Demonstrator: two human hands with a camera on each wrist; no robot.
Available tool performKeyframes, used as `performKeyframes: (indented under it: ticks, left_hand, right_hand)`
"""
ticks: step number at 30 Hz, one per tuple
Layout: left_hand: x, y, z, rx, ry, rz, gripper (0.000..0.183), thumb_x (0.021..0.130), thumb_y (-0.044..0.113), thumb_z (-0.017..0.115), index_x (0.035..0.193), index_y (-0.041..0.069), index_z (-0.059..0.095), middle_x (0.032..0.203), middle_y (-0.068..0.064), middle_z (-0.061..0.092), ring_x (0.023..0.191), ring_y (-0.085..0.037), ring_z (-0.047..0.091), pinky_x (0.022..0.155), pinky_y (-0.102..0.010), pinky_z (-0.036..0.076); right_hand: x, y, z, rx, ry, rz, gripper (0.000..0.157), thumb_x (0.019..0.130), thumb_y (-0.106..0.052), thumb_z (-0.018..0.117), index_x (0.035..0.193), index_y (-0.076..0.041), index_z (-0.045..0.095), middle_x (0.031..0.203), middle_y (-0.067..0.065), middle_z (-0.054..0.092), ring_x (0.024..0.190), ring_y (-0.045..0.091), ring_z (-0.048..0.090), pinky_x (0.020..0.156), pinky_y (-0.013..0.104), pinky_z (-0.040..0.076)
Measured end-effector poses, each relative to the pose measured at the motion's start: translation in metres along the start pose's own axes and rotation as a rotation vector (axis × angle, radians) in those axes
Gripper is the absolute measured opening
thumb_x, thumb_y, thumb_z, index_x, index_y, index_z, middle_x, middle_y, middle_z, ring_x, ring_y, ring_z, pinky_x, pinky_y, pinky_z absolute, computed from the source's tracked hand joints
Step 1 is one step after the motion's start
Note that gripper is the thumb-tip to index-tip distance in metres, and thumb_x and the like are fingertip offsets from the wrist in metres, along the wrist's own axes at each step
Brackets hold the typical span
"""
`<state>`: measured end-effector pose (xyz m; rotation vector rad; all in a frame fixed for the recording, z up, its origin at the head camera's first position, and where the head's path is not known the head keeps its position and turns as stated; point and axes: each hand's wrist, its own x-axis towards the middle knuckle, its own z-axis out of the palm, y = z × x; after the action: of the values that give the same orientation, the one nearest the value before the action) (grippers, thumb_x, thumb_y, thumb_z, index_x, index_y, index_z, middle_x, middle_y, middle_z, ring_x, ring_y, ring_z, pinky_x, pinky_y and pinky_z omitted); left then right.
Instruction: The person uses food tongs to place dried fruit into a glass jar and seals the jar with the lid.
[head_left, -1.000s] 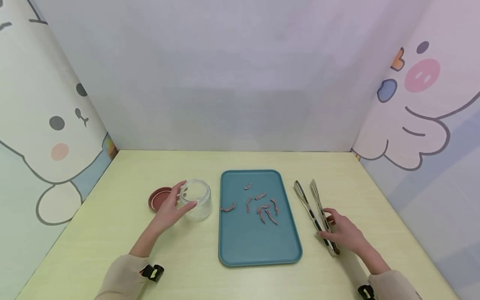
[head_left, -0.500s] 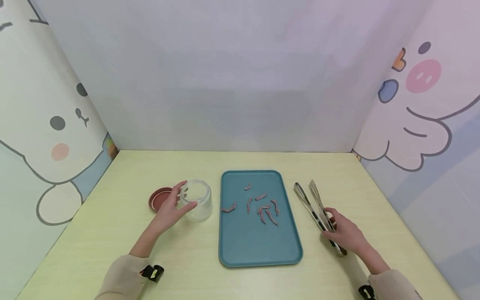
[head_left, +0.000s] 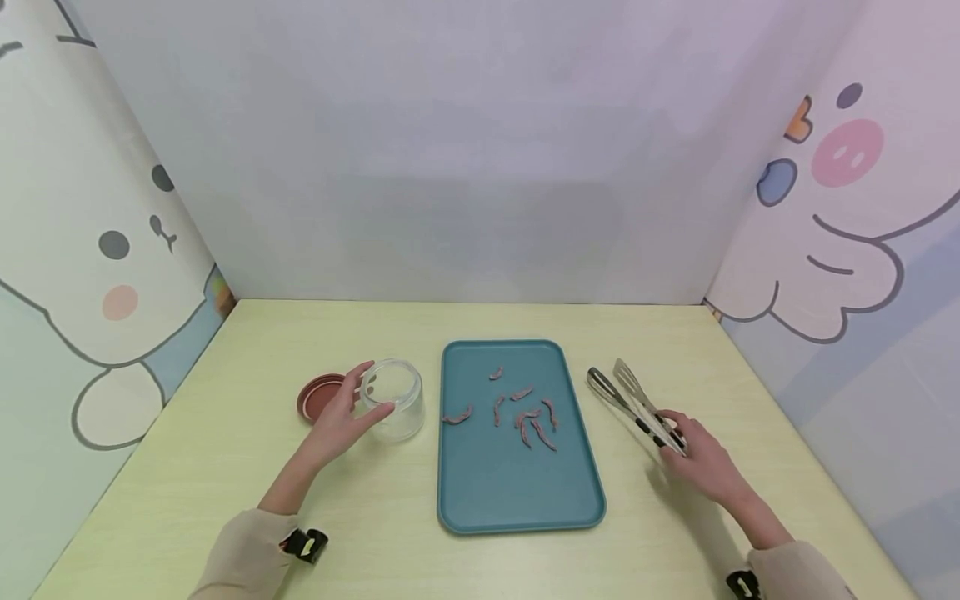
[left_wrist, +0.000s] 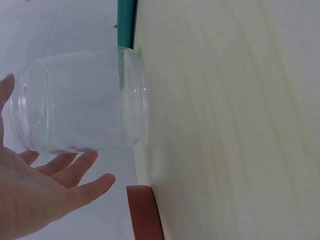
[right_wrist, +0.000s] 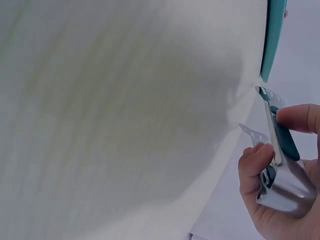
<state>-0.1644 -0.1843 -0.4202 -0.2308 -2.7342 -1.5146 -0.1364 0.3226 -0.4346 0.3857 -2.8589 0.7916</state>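
A clear glass jar (head_left: 401,408) stands upright at the left of the tray, its mouth uncovered. My left hand (head_left: 341,425) holds it from the left, thumb at the near side and fingers behind. In the left wrist view, fingertips (left_wrist: 82,162) lie against the jar's wall. My right hand (head_left: 701,458) grips metal kitchen tongs (head_left: 633,400) near their bent end, thumb on one arm and fingers on the other. The tongs' slotted tips are spread apart and point toward the back left. In the right wrist view, the tongs (right_wrist: 290,182) are raised off the table.
A teal tray (head_left: 517,500) lies mid-table, with several small reddish-brown, curled strips (head_left: 542,435) scattered over it. A round red-brown lid (head_left: 315,398) rests behind my left hand. A pale wall (head_left: 480,208) closes the back, and printed cartoon sheets flank both sides.
My right hand has closed round the tongs' bent end, lifted them and drawn slightly right and back. My left hand and the jar have stayed put.
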Motion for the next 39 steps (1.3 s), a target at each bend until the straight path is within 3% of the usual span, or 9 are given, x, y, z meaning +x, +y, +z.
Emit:
performKeyframes:
  ticks: [7,14,24,31,39]
  left_hand:
    - [0.000,0.001,0.000,0.005,-0.004,-0.003,0.076,0.079,0.040,0.063,0.137,0.015,0.021,0.133,-0.023,0.030,0.114,-0.044,0.035,0.086,-0.057,0.033]
    - [0.000,0.000,0.000,-0.002,0.001,0.004,0.075,0.079,0.039,0.064,0.137,0.014,0.022,0.132,-0.023,0.031,0.114,-0.044,0.035,0.087,-0.057,0.033]
    - [0.000,0.000,0.000,-0.006,0.000,0.007,0.076,0.079,0.040,0.064,0.137,0.014,0.022,0.132,-0.022,0.032,0.114,-0.043,0.035,0.087,-0.056,0.033]
    - [0.001,-0.001,0.000,0.007,0.000,0.007,0.077,0.079,0.041,0.063,0.137,0.013,0.022,0.133,-0.022,0.032,0.114,-0.043,0.035,0.087,-0.056,0.033]
    - [0.001,-0.001,0.000,-0.001,-0.004,0.009,0.076,0.079,0.040,0.063,0.137,0.013,0.022,0.133,-0.022,0.031,0.115,-0.044,0.035,0.087,-0.056,0.033]
  right_hand:
    - [-0.001,0.006,-0.008,-0.023,0.000,0.001,0.046,0.080,-0.018,0.066,0.118,-0.002,0.046,0.094,0.015,0.054,0.074,0.022,0.050,0.055,0.034,0.038]
    - [0.000,0.006,-0.021,-0.028,0.022,-0.039,0.043,0.081,-0.016,0.064,0.119,-0.003,0.047,0.084,0.008,0.053,0.057,0.009,0.042,0.046,0.026,0.034]
    - [0.013,0.003,-0.037,-0.045,0.060,-0.163,0.046,0.080,-0.017,0.066,0.121,-0.005,0.048,0.095,0.008,0.055,0.072,0.016,0.049,0.053,0.029,0.038]
    - [0.022,-0.004,-0.037,-0.052,0.049,-0.222,0.048,0.079,-0.017,0.067,0.122,-0.005,0.048,0.102,0.007,0.055,0.077,0.015,0.049,0.055,0.028,0.035]
    - [0.025,-0.012,-0.028,-0.039,0.026,-0.281,0.047,0.078,-0.015,0.068,0.120,-0.006,0.050,0.095,0.003,0.055,0.071,0.011,0.046,0.055,0.026,0.037]
